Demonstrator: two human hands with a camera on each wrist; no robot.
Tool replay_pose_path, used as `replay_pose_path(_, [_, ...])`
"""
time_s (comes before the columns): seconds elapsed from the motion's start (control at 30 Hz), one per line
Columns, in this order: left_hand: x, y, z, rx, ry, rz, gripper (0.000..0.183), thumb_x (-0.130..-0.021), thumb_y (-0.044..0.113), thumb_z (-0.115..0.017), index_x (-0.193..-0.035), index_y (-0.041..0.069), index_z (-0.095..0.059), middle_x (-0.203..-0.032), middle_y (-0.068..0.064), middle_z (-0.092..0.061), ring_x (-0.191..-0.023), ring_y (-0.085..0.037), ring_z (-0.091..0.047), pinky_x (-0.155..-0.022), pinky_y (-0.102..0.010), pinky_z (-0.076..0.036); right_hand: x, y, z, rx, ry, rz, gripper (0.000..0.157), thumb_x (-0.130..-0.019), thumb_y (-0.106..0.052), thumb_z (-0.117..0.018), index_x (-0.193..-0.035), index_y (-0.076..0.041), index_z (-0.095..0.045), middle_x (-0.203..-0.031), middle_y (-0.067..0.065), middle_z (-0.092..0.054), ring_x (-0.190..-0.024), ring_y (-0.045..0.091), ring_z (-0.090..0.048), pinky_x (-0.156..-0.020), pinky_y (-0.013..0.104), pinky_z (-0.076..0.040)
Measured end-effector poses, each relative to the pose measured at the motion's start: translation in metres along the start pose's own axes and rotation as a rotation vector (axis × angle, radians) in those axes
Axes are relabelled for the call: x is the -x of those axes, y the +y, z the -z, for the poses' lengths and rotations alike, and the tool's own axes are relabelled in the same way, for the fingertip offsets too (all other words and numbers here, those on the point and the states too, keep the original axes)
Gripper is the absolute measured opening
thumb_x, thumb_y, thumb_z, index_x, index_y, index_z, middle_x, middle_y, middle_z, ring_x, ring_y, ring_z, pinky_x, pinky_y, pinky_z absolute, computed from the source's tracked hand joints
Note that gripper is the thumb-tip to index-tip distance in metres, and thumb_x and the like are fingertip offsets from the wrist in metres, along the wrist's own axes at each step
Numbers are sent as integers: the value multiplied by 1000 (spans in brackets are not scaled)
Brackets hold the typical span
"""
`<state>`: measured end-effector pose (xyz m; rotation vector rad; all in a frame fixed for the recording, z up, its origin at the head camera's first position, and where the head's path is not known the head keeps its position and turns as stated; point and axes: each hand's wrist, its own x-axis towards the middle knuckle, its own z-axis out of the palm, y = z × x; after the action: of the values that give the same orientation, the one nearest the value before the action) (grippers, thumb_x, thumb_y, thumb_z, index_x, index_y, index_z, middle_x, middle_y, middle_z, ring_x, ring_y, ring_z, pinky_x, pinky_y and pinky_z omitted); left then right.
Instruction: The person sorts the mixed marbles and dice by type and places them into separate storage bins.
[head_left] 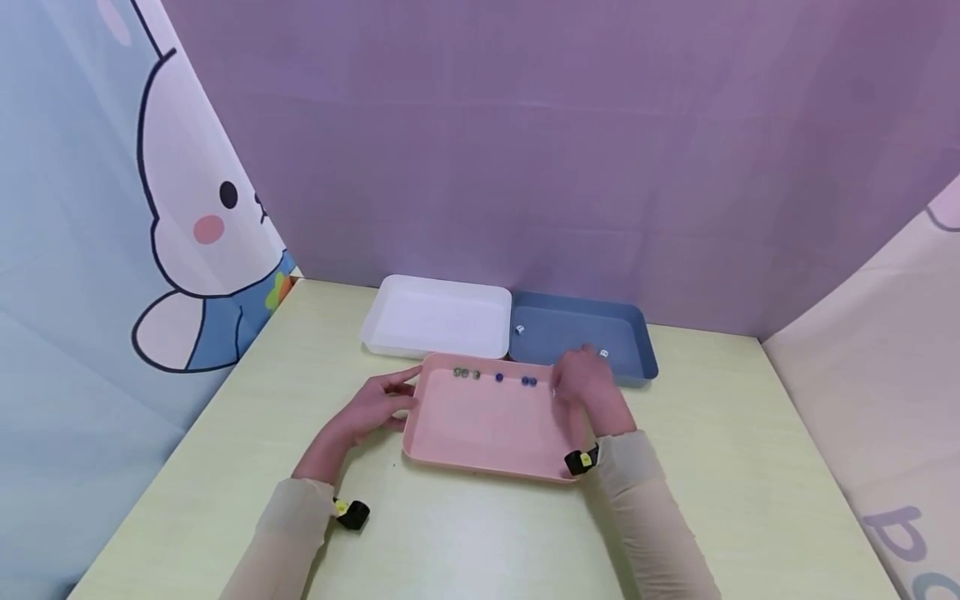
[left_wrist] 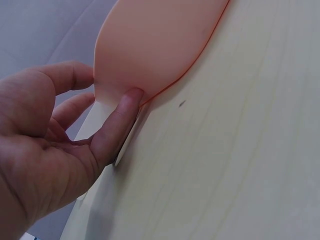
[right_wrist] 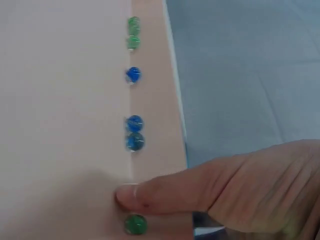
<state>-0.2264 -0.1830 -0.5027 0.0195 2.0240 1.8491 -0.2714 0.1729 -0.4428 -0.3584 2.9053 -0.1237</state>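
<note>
A pink tray point(head_left: 491, 425) stands between both hands. Along its far wall several green marbles point(head_left: 465, 374) and blue marbles point(head_left: 528, 382) lie in a row. My left hand point(head_left: 378, 404) holds the tray's far left corner from outside; the thumb point(left_wrist: 122, 115) presses the outer wall and the fingertips disappear behind the edge. At the far right corner my right hand point(head_left: 585, 379) grips the wall. Its thumb point(right_wrist: 160, 194) is inside the tray, right beside another green marble point(right_wrist: 135, 225). The right hand's other fingers are mostly hidden.
Behind the pink tray stand a white tray point(head_left: 442, 317) and a blue tray point(head_left: 577, 329), side by side. Two small white dice point(head_left: 520, 330) lie in the blue tray, one near the right hand. A purple cloth point(head_left: 525, 167) hangs along the table's back edge.
</note>
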Motion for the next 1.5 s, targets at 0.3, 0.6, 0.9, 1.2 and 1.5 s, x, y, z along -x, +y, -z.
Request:
replay_pose_path(0.3, [-1,-1,-1,21,-27,-12,64,-89,3,-64,-147,20,-45,-120,-23,-50,-97,-27,-53,-73,-42,-57,1,1,-5,7,36,46,8,-77,-17,-76,-81,-24,-77,-130,13,-58,-139,48,-20,-102,71,-24])
replay_pose_path(0.6, [0,1,-1,14,-19,-7,64,-89,4,-65,-147,21,-45,-120,-23,-50,-98,-28,-54,-73,-42,-58,1,8,4,-198,68,157,13,-79,-25,-79,-92,-22,-78,-147,20,-41,-140,51,-11,-107,69,-8])
replay_pose_path(0.9, [4,6,0,14,-31,12,65,-90,1,-62,-149,15,-40,-122,-26,-48,-100,-30,-52,-75,-44,-57,0,22,4,-610,133,260,15,-82,-20,-79,-95,-13,-78,-154,18,-30,-144,42,-3,-107,69,-12])
replay_pose_path(1.2, [11,14,-2,8,-25,4,65,-90,1,-63,-149,12,-40,-117,-23,-49,-99,-28,-52,-75,-44,-57,4,37,7,-956,239,196,32,-86,-23,-76,-108,0,-72,-158,4,-24,-146,27,-9,-107,61,-28])
replay_pose_path(1.5, [0,1,0,15,-4,-4,64,-89,4,-65,-147,22,-46,-120,-22,-51,-99,-28,-54,-74,-42,-57,-3,73,-5,-1123,427,162,31,-89,-11,-72,-113,8,-66,-157,13,-26,-145,30,-13,-113,59,-12])
